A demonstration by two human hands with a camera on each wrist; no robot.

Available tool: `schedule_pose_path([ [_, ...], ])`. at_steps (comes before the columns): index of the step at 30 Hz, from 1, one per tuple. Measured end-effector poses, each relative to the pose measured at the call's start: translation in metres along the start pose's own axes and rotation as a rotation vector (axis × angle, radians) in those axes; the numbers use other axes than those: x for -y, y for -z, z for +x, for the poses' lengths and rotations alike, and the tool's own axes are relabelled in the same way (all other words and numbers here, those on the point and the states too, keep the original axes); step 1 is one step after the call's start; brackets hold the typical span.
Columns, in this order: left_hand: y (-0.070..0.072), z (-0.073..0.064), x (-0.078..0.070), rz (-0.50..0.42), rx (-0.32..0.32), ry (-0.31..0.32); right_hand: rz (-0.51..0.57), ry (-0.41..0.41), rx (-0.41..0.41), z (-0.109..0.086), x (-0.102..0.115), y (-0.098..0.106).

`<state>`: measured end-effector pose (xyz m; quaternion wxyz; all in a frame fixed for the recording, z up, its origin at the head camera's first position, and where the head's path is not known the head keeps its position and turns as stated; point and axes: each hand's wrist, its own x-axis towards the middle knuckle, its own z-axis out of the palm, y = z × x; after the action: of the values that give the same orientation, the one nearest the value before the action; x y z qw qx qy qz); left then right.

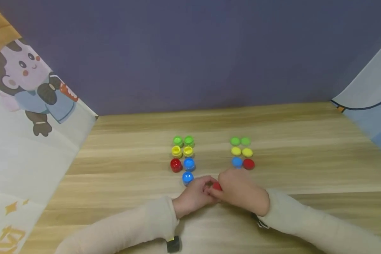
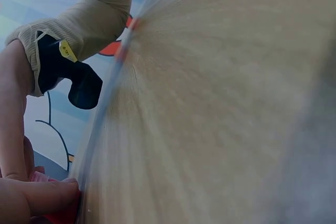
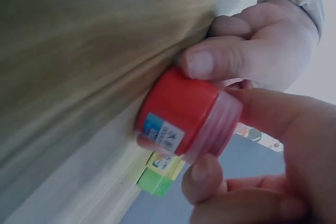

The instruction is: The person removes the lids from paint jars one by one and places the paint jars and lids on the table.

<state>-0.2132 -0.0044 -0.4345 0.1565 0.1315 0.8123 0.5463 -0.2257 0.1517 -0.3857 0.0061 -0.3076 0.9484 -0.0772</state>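
A small red paint jar (image 3: 181, 103) with a printed label is held low over the wood table between both hands. My left hand (image 1: 195, 193) grips the red body, its thumb along the side in the right wrist view. My right hand (image 1: 241, 188) pinches the pinkish ridged end (image 3: 218, 124) between thumb and fingers. Just past the left hand stands a blue jar (image 1: 187, 177) without a lid. Beyond the right hand lie a blue lid (image 1: 237, 162) and a red lid (image 1: 248, 164). In the left wrist view, the jar shows only partly behind the thumb.
Left of centre on the table (image 1: 120, 183), uncapped jars stand in rows: green (image 1: 177, 141), yellow (image 1: 176, 151), red (image 1: 176, 165) and blue (image 1: 189, 164). Green lids (image 1: 235, 141) and yellow lids (image 1: 236, 151) lie to the right. A dark panel (image 1: 209, 53) borders the back.
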Motion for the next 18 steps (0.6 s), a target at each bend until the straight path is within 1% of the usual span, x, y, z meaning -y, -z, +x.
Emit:
schedule_pose_path([
  [3,-0.0012,-0.0007,-0.0005,-0.010,-0.009,0.007,-0.041,-0.006,0.024,0.0000,0.0029,0.0004],
  [5,-0.0018,-0.0012,0.0013,-0.028,-0.016,0.012,-0.054,0.012,0.020,0.0002,0.0037,-0.0004],
  [8,-0.0022,-0.0017,0.0027,-0.053,-0.014,0.019,-0.027,0.038,0.034,0.0004,0.0034,-0.0008],
  [13,-0.0024,-0.0021,0.0024,-0.050,-0.011,0.018,0.025,0.073,0.068,0.0018,0.0020,-0.0008],
  [16,-0.0019,-0.0027,0.0008,-0.043,-0.013,0.006,0.029,0.099,0.067,0.0033,-0.0001,-0.0009],
  [18,-0.0016,-0.0030,-0.0003,-0.028,-0.010,-0.003,0.017,0.142,0.052,0.0043,-0.0023,-0.0018],
])
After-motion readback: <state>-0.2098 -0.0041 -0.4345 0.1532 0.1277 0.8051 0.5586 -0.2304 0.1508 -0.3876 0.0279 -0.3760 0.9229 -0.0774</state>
